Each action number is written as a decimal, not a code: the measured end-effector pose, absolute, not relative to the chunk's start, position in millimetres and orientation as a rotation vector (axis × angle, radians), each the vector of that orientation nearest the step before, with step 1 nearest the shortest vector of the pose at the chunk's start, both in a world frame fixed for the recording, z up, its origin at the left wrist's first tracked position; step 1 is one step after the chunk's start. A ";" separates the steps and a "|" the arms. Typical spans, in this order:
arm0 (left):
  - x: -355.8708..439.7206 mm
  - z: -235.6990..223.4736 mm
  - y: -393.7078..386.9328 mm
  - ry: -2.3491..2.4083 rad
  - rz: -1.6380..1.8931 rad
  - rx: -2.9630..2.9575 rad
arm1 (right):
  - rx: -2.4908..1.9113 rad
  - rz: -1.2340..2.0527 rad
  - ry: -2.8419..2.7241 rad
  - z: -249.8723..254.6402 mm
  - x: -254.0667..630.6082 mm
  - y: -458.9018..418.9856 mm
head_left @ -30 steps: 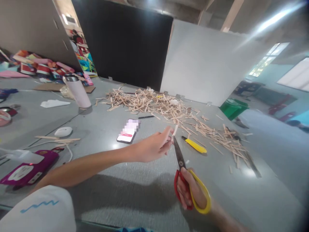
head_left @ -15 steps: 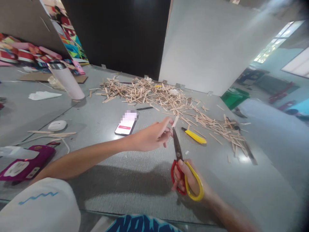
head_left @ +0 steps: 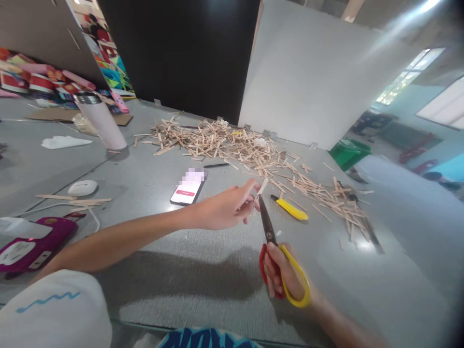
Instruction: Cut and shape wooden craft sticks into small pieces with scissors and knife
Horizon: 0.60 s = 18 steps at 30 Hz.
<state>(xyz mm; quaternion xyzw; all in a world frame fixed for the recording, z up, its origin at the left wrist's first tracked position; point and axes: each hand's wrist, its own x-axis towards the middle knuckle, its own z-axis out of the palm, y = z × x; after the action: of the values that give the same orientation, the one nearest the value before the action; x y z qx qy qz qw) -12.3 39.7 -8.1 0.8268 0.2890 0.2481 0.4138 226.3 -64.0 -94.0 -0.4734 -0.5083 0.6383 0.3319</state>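
My left hand (head_left: pixel 230 205) pinches a short, thin wooden stick (head_left: pixel 263 186) above the grey table. My right hand (head_left: pixel 281 270) grips a pair of scissors (head_left: pixel 267 224) with one red and one yellow handle loop. The dark blades point away from me, and their tips meet the lower part of the stick by my left fingertips. Whether the tips close on the wood is too small to tell. A yellow utility knife (head_left: pixel 291 209) lies just right of the blades. A phone (head_left: pixel 188 187) with a lit screen rests left of my left hand.
Many cut wooden pieces (head_left: pixel 213 142) are heaped along the back, trailing right. A pink bottle (head_left: pixel 103 123), a white mouse (head_left: pixel 83 187) and a purple power strip (head_left: pixel 34 246) stand at left. Black (head_left: pixel 184 53) and white (head_left: pixel 290 72) upright panels border the table's far side.
The scissors and my right hand have shifted slightly down and right in view. My left hand keeps its pinch on the stick. The whole view has tilted a little.
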 end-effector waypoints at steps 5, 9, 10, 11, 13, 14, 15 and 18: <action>-12.8 -6.4 39.8 0.716 0.620 2.093 | -1.250 1.686 -1.316 -98.1 228.0 -66.6; -11.5 -4.3 40.8 0.682 0.583 2.068 | -1.257 1.675 -1.355 -104.9 231.9 -66.1; -11.3 -4.3 41.3 0.686 0.583 2.071 | -1.256 1.671 -1.366 -106.6 232.8 -65.5; -11.2 -4.4 41.7 0.693 0.584 2.073 | -1.257 1.669 -1.369 -108.1 233.5 -65.0; -11.3 -4.5 42.1 0.704 0.580 2.075 | -1.258 1.672 -1.353 -110.3 234.4 -64.5; -11.6 -4.4 42.0 0.705 0.572 2.071 | -1.259 1.676 -1.343 -111.1 234.6 -64.4; -11.9 -4.2 41.8 0.704 0.564 2.069 | -1.261 1.679 -1.337 -111.8 234.8 -64.4; -12.9 -2.6 41.1 0.707 0.551 2.062 | -1.277 1.688 -1.334 -114.5 234.7 -64.3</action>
<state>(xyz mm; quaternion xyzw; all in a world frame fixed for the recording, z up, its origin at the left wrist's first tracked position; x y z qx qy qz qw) -12.9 41.1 -2.6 0.8270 0.2836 0.2212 0.4320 234.7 -64.3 -114.5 -0.4846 -0.5063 0.6405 0.3141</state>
